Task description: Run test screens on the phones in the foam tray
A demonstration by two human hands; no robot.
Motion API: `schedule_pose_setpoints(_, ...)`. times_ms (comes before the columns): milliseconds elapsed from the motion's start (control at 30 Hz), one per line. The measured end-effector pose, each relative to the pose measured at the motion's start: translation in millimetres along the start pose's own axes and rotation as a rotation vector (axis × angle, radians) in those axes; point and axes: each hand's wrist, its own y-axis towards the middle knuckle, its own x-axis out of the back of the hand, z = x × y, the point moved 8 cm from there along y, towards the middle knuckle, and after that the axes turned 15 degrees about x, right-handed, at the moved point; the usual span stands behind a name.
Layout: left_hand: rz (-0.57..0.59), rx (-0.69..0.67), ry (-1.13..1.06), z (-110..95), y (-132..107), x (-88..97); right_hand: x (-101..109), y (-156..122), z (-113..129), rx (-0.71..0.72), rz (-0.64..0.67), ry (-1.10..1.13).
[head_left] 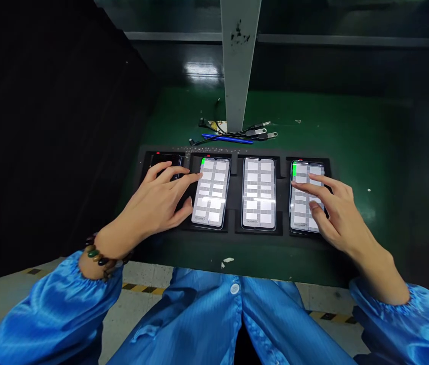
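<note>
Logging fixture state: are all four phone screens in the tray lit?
No: the leftmost phone, partly under the left hand, shows a dark screen.

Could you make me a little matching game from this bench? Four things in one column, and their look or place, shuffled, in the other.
Things
1. leftmost phone
2. third phone
3. rightmost phone
4. pen

Looks and places
A. blue, lying by the grey post
B. screen dark, partly under the left hand
C. screen lit, no hand on it
D. screen lit, right hand on it

Pairs: 1-B, 2-C, 3-D, 4-A
</note>
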Motion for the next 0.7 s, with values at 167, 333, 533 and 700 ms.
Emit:
schedule_pose_setpoints(167, -0.04, -0.031, -0.022, -7, -26, 0.0, 1, -12, 13, 0.03, 0.018, 0.0)
schedule_pose_setpoints(333, -0.092, -0.067, -0.005, -15, -52, 1.1, 0, -26, 27, 0.086, 0.035, -0.01)
schedule_pose_setpoints(533, -0.113, -0.056, -0.058, -17, -81, -1.2, -2, -42, 44, 0.158, 0.026, -0.016)
schedule_pose_setpoints(700, -0.157, -0.087, -0.062, -20, -95, -1.4, -1, -49, 56, 0.198, -0.015, 0.01)
